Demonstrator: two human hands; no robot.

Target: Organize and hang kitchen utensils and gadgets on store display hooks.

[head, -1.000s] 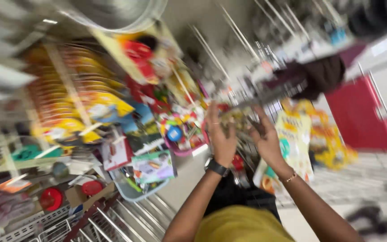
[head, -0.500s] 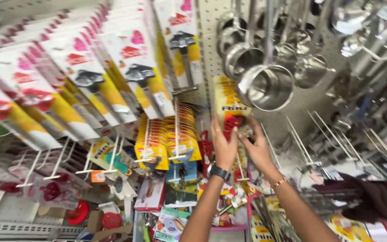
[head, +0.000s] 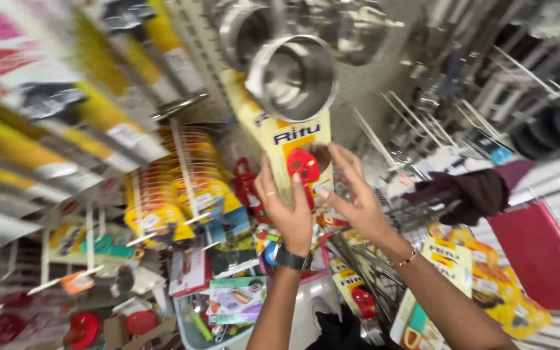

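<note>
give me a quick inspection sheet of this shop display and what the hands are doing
surface: pegboard wall with metal hooks, no table seen
job's things: yellow carded pack with a red round piece, held up against the wall
clutter: rows of yellow carded packs hanging at left; steel bowls and ladles hanging above; bin of mixed small goods below
grippers: left hand grips the pack's lower left edge, watch on the wrist; right hand holds its right side, bracelet on the wrist
cables: nothing seen
surroundings: dark cloth draped on a hook at right; red panel at lower right; picture blurred at the edges
</note>
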